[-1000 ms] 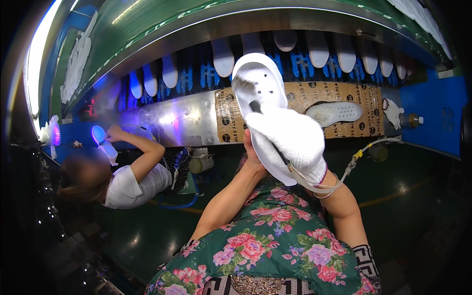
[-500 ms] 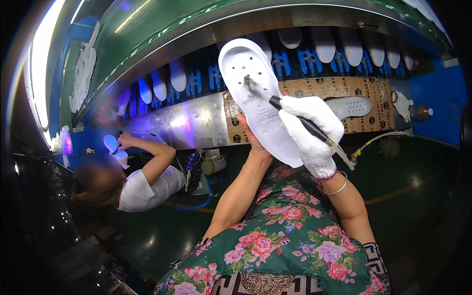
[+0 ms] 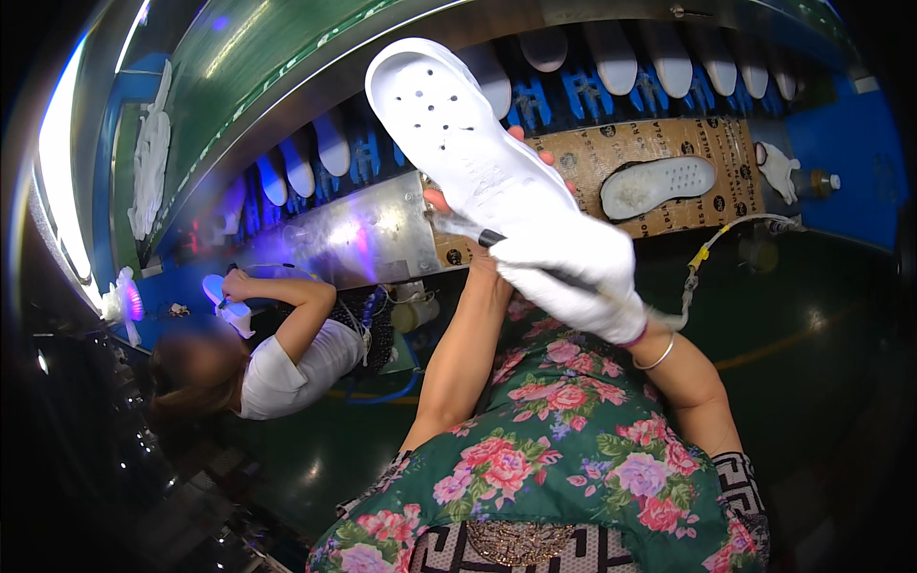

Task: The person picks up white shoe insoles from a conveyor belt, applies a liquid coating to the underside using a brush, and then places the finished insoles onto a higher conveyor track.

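My left hand (image 3: 480,262), bare, grips a white shoe sole (image 3: 449,153) from beneath. Its thumb shows at the sole's left edge and its fingertips at the right edge. The sole is tilted, its end with several dark holes up and to the left. My right hand (image 3: 573,272), in a white knitted glove, is closed around a dark-handled brush (image 3: 489,238) with a hose (image 3: 686,296) trailing behind. The brush tip is blurred and lies near the sole's left edge, by my left thumb; I cannot tell whether it touches. The glove covers the sole's lower end.
Another sole (image 3: 683,179) lies on a cardboard sheet (image 3: 564,153) over the metal bench (image 3: 320,246). Blue racks (image 3: 587,95) with several pale soles line the far side. At right are a white glove (image 3: 778,170) and a bottle (image 3: 823,181). A co-worker (image 3: 301,358) works at left.
The sole has moved up and left. The brush has left the holed area and come down to the sole's left edge. The sole on the cardboard is now fully uncovered.
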Motion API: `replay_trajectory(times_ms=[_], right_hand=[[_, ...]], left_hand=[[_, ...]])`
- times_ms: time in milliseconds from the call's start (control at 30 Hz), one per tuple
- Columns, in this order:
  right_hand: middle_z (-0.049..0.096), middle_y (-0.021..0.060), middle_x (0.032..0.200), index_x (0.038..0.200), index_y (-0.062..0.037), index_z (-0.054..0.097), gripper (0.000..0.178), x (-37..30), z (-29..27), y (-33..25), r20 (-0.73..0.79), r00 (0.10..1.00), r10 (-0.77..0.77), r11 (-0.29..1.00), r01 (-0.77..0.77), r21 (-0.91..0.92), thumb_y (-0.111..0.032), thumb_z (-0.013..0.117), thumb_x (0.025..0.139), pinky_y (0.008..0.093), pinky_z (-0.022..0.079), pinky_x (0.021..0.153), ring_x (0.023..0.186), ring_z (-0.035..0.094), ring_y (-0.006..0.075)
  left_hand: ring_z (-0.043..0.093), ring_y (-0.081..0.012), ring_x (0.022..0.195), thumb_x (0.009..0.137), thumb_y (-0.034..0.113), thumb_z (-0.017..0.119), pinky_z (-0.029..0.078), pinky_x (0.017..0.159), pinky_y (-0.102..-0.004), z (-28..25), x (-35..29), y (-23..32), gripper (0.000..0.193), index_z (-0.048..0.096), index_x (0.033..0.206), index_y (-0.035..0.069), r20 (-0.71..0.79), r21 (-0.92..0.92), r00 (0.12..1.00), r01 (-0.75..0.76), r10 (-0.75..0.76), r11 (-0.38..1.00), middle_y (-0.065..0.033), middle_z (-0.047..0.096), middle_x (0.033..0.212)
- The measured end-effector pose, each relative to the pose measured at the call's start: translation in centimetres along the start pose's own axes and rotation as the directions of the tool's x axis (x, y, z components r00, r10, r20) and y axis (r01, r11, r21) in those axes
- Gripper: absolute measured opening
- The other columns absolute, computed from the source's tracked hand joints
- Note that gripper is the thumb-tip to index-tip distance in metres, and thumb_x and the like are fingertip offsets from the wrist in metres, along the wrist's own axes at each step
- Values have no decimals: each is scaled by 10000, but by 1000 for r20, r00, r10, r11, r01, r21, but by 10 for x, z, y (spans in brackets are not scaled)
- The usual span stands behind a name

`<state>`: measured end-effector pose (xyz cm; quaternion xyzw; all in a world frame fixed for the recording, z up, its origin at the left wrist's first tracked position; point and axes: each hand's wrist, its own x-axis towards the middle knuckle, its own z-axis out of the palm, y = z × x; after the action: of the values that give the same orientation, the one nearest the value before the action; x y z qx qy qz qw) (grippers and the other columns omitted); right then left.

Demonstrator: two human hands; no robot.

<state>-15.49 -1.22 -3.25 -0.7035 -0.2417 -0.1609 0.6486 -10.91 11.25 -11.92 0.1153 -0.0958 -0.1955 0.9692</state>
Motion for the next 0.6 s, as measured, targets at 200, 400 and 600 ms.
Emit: replay_trajectory(times_ms=[200, 400, 600], right_hand=[[732, 95, 874, 951, -70, 749, 200, -8, -10, 3, 56, 997, -52, 982, 61, -177, -19, 751, 757, 313, 542, 709, 782, 702, 240], [730, 76, 864, 974, -63, 757, 214, -10, -23, 4, 89, 957, 276, 960, -279, 23, -66, 785, 762, 311, 548, 656, 726, 700, 192], [730, 84, 882, 946, -85, 764, 179, -18, -21, 4, 185, 979, 85, 994, -97, 57, -70, 783, 768, 317, 556, 685, 770, 706, 221]], left_hand=[[653, -438, 946, 639, 926, 516, 560, 793, -591, 11, 4, 3, 1164, 408, 1391, 44, -20, -65, 1000, 1, -2, 998, -248, 607, 1165], [553, -460, 1117, 713, 827, 577, 536, 860, -616, 2, -1, 12, 1093, 305, 1480, 96, -69, 8, 998, 9, -8, 1000, -235, 505, 1338], [520, -385, 1045, 631, 762, 719, 499, 853, -481, 4, 1, 30, 1164, 328, 1444, 27, -97, -11, 970, 223, -223, 975, -224, 499, 1210]])
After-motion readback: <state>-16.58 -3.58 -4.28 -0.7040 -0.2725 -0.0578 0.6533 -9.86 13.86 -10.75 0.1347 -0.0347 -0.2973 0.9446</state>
